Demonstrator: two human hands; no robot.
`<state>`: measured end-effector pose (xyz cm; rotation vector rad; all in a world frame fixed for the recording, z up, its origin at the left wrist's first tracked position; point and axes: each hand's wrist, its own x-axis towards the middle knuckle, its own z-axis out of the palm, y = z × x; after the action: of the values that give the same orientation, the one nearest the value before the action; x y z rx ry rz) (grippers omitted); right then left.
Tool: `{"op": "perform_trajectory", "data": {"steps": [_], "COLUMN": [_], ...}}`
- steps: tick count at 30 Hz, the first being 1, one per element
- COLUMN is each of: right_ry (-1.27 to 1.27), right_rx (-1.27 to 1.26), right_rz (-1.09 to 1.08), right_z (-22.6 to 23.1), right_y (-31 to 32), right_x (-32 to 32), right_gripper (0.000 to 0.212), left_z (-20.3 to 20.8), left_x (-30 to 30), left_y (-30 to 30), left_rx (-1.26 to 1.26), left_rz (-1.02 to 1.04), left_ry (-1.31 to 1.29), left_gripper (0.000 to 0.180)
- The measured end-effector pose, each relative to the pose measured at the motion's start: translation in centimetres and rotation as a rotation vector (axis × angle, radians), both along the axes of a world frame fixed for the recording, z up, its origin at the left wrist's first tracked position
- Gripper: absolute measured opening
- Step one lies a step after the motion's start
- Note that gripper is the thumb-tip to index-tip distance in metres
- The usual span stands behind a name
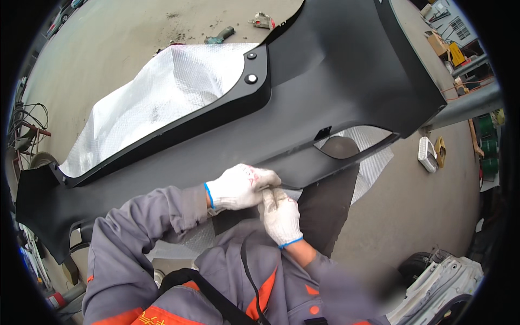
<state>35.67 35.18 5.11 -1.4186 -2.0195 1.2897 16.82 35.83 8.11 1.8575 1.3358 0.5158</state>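
Observation:
A large matte dark-grey vehicle body panel [227, 141] lies across in front of me, slanting up to the right. Two white knitted gloves with blue cuffs cover my hands, which meet at the panel's near edge. My left hand [238, 187] rests palm down over that edge with its fingers curled. Just below and to the right, my right hand [281, 218] comes up from under with its fingers bent and pressed against the left ones. Whatever sits between the fingertips is hidden. Near the panel's upper cutout are two round fittings, one a white-centred button [251, 79].
Silver bubble foil [162, 89] shows through the cutout. A metal beam [470, 104] stands beyond the panel's right end. On the floor lie a green power tool [219, 36], another tool [262, 21] and a white basket [427, 154]. A tyre [417, 264] is lower right.

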Motion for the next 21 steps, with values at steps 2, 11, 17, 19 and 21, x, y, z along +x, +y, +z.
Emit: {"op": "perform_trajectory", "data": {"steps": [2,11,17,19,21], "right_ry": [0.100,-0.013,0.177,0.057,0.117], "right_rx": [-0.001,-0.205,-0.345,-0.142,-0.085], "right_rz": [-0.048,-0.003,-0.083,-0.011,0.056], "right_z": [-1.2,1.4,-0.1,0.0,-1.2], "right_y": [-0.8,0.9,0.9,1.0,0.9], "right_x": [0.0,-0.6,-0.3,-0.6,-0.5], "right_gripper": [0.033,0.029,0.030,0.032,0.032], "left_z": [-0.4,-0.5,0.2,0.1,-0.7], "left_x": [0.3,0.0,0.2,0.1,-0.5], "left_y": [-0.2,-0.2,0.1,-0.2,0.1], "left_rx": [0.031,-0.003,-0.022,-0.061,-0.035], "left_rz": [0.004,0.027,0.044,0.067,0.076], "left_ry": [0.003,-0.002,0.016,0.029,0.009], "left_gripper": [0.037,0.036,0.036,0.036,0.035]}}
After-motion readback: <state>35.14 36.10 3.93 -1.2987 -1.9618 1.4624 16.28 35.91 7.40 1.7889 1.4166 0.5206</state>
